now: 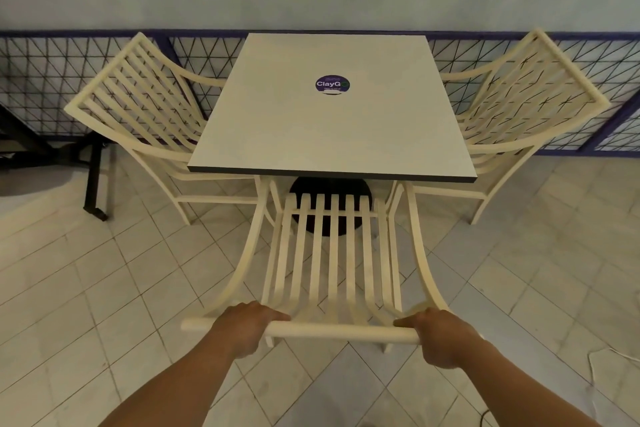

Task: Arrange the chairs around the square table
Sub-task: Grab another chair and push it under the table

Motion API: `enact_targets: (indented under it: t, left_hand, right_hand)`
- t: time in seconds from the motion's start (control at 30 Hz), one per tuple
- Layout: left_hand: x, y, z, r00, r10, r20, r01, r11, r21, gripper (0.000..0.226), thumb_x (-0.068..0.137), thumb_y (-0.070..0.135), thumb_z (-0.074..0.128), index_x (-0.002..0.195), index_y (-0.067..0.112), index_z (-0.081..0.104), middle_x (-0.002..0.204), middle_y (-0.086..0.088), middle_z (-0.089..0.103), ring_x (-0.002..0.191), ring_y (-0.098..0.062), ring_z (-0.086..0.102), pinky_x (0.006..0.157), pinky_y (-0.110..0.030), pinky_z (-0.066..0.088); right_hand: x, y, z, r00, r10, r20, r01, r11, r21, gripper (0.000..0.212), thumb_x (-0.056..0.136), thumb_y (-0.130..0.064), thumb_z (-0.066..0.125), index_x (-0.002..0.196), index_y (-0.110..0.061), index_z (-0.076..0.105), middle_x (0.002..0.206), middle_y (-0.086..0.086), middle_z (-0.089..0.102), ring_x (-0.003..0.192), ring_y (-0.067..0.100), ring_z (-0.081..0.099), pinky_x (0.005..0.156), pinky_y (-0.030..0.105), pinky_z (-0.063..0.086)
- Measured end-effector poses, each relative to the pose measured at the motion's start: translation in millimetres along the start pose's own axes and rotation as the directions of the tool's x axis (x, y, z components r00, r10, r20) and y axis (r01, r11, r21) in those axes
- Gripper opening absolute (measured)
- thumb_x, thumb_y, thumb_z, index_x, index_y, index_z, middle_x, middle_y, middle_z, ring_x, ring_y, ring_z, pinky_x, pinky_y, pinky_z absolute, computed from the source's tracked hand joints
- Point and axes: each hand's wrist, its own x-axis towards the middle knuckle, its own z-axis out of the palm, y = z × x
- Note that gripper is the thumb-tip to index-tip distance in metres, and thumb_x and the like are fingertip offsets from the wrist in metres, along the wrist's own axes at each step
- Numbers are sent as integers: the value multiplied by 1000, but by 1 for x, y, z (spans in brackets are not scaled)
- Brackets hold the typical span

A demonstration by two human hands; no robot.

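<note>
A square white table (332, 128) with a dark edge and a round purple sticker (332, 84) stands against a mesh railing. Three cream slatted chairs surround it. The left chair (138, 97) and the right chair (519, 94) are tucked at the table's sides. The near chair (332, 253) faces the table, its seat front partly under the near table edge. My left hand (246, 326) and my right hand (440, 336) both grip the top rail of this chair's back, one near each end.
A purple-framed wire mesh railing (41, 80) runs behind the table below a pale wall. A dark table leg (95, 180) stands at the far left. The table's black round base (329, 208) shows under it. The floor is pale tile; a white cable (602, 357) lies at right.
</note>
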Motion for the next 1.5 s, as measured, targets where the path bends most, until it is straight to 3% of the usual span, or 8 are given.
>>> enact_targets:
  t: [0.4,1.0,1.5]
  left_hand:
    - [22,-2,-23,1000,5,2,-5,1000,5,84,90,-5,53,148,53,35,134,-1,55,116,-24,59,89,-32,45]
    - [36,4,-35,1000,8,2,-8,1000,-22,81,89,-6,51,142,54,43,127,0,56,112,-24,59,82,-30,41]
    - [53,-8,-25,999,-37,-36,38,998,48,85,89,-4,54,150,50,31,132,1,55,115,-23,58,90,-33,45]
  right_hand:
    - [22,8,-21,1000,-12,-12,12,1000,-1,64,90,-10,63,140,-47,48,124,-6,61,106,15,62,94,29,48]
    - [37,23,-35,1000,-10,-3,10,1000,14,64,89,-12,64,140,-47,48,122,-7,59,105,14,60,91,27,47]
    - [45,23,-31,998,-1,-60,1,1000,5,62,90,-13,65,140,-46,48,125,-9,59,96,10,55,89,25,47]
